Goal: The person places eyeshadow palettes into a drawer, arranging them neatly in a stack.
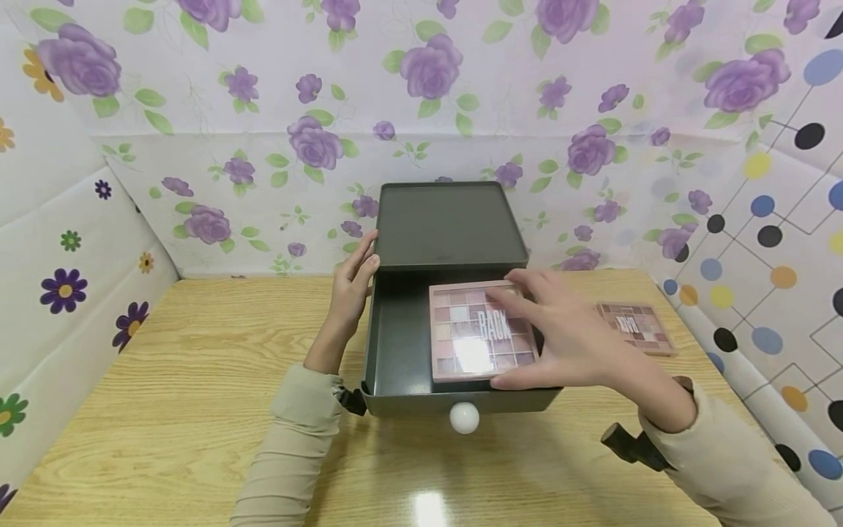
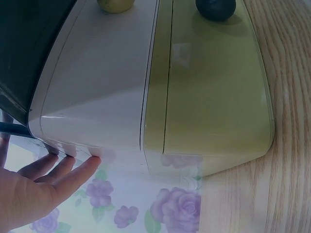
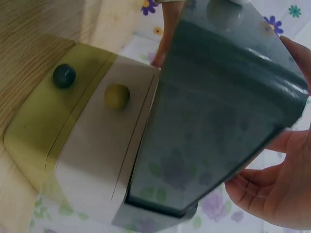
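A small drawer cabinet (image 1: 451, 219) stands against the wall, its dark top drawer (image 1: 400, 337) pulled out. Over the right part of that drawer lies a pink eyeshadow palette (image 1: 461, 333) with a clear, gridded lid. My right hand (image 1: 569, 337) grips its right side, thumb at the near edge and fingers at the far edge. In the right wrist view the drawer hides the palette from below. My left hand (image 1: 347, 293) rests against the cabinet's upper left side; in the left wrist view its straight fingers (image 2: 77, 177) touch that side.
Another eyeshadow palette (image 1: 637, 328) lies on the wooden table (image 1: 217, 380) at the right. Below the open drawer are a closed whitish drawer (image 2: 102, 82) and a closed yellow-green drawer (image 2: 214, 92). A white knob (image 1: 464, 418) sticks out in front. Flowered cloth (image 1: 250, 205) hangs behind.
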A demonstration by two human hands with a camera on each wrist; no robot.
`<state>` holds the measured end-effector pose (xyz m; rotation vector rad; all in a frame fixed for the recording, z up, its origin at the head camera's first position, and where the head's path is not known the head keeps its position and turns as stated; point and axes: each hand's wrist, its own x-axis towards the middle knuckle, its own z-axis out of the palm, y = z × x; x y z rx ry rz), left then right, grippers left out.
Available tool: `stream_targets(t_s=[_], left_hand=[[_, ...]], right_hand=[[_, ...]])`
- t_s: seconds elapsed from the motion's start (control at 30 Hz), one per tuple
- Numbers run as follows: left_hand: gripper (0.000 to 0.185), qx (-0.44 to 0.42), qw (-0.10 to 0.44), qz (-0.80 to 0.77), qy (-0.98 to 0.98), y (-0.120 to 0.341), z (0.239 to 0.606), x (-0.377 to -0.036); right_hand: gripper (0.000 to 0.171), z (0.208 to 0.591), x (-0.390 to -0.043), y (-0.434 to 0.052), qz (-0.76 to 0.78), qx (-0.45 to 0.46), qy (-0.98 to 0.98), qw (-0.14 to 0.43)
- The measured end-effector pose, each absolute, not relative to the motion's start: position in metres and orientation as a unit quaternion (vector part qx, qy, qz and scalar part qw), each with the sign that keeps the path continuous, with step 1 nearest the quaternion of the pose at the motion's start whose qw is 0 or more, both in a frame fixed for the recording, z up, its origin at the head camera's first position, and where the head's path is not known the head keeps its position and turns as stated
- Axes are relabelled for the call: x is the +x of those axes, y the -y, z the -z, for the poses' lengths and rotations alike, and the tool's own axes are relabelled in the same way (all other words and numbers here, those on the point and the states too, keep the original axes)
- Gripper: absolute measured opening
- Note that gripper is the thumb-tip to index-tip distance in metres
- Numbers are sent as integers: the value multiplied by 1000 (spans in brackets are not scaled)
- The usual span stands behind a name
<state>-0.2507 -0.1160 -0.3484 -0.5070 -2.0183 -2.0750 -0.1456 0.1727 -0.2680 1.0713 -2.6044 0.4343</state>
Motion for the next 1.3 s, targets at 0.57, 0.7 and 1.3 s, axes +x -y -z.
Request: stream_targets(t_s=[0.57,0.7,1.3], left_hand=[[51,-171,107,707,678,115,350,-251],[52,-171,107,705,679,115,350,-251],[51,-178,110,707,676,115,350,-252]], right_hand=[[87,275,-156,-141,-139,369,913,100],[87,276,-158,-134,-127,366,918,89],[76,280,-160,-115,-159,377,912,-17]])
